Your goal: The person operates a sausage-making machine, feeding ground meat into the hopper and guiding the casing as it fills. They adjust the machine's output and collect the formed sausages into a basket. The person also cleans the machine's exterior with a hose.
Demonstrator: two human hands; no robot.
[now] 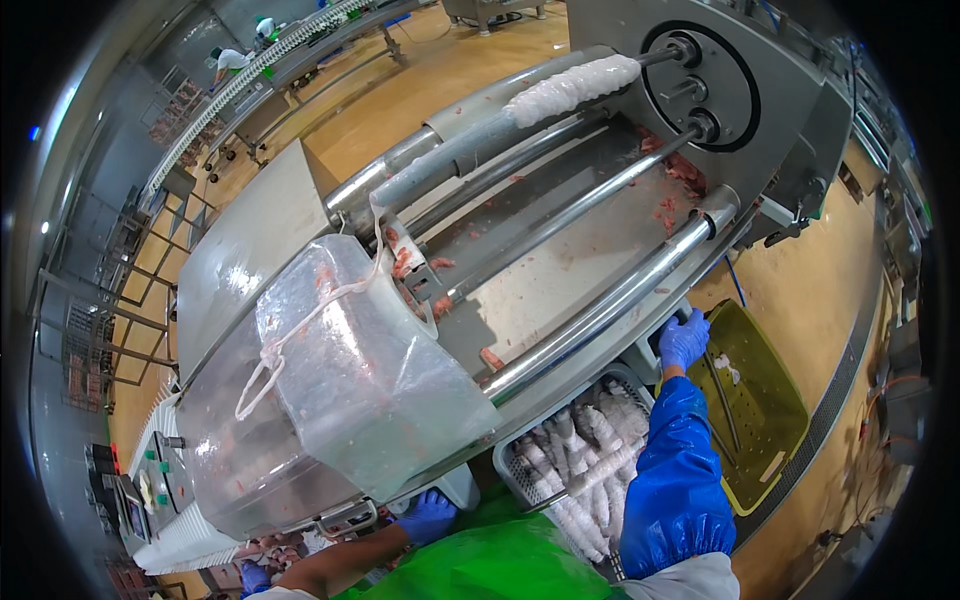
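Note:
My right hand (685, 340), in a blue glove and blue sleeve, is closed round a grey bracket (648, 352) on the machine's front edge. At the lower left, my left hand (427, 516), also blue-gloved, appears closed on the matching grey bracket (461, 488); its palm is hidden. Between my arms a grey basket (515, 470) holds several gathered white casings (585, 440). Across the steel machine lies a grey tube (440, 165) with a bunched white casing (572, 90) on its far end. A thin knotted strand of casing (345, 290) hangs over a clear plastic cover (350, 370).
An olive-yellow crate (755, 400) with rods inside stands at my right. Meat scraps (668, 205) lie in the machine's tray (560, 270). Another blue-gloved hand (255, 578) shows at lower left. People (232, 60) work by a far conveyor (230, 105).

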